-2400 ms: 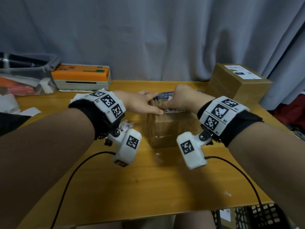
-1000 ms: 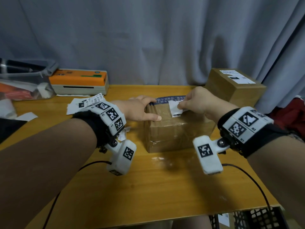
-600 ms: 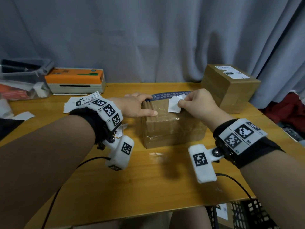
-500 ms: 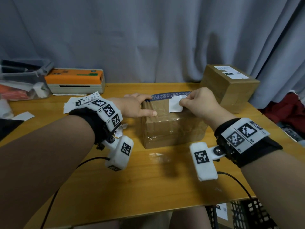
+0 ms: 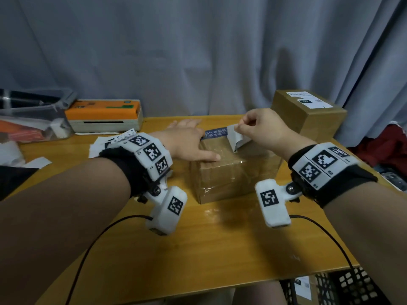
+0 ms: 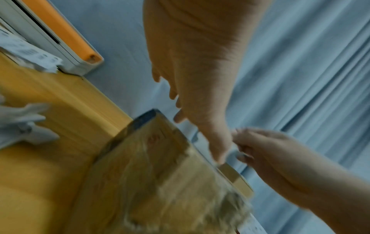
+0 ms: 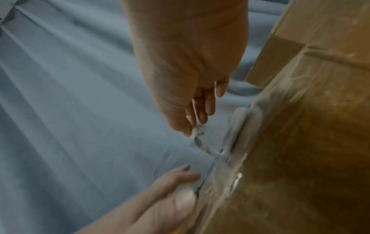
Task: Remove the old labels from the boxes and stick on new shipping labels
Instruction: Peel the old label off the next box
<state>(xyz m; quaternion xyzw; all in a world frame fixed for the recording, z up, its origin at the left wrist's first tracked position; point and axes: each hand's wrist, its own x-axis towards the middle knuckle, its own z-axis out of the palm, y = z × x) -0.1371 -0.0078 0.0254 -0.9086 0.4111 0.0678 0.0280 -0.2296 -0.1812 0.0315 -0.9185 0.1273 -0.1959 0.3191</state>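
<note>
A taped brown cardboard box (image 5: 231,172) sits mid-table, with blue printed tape (image 5: 214,133) along its far top edge. My left hand (image 5: 189,144) lies flat on the box's left top, fingers straight, thumb pointing right. My right hand (image 5: 259,128) pinches a white old label (image 5: 236,138) that curls up off the box top, part of it still stuck down. In the right wrist view the label (image 7: 200,140) bends between my fingertips (image 7: 202,114) and the box (image 7: 300,142). The left wrist view shows the box (image 6: 160,174) under my left hand (image 6: 200,79), blurred.
A second cardboard box (image 5: 308,115) with a white label (image 5: 308,101) stands at the back right. An orange-topped label printer (image 5: 105,116) sits at the back left, loose label sheets (image 5: 105,144) before it. A clear bin (image 5: 30,119) is far left. A black crate (image 5: 352,287) lies below the table's front edge.
My right hand has lifted and pulled the white label further up off the box top, so more of it curls free. The left hand stays pressed on the box.
</note>
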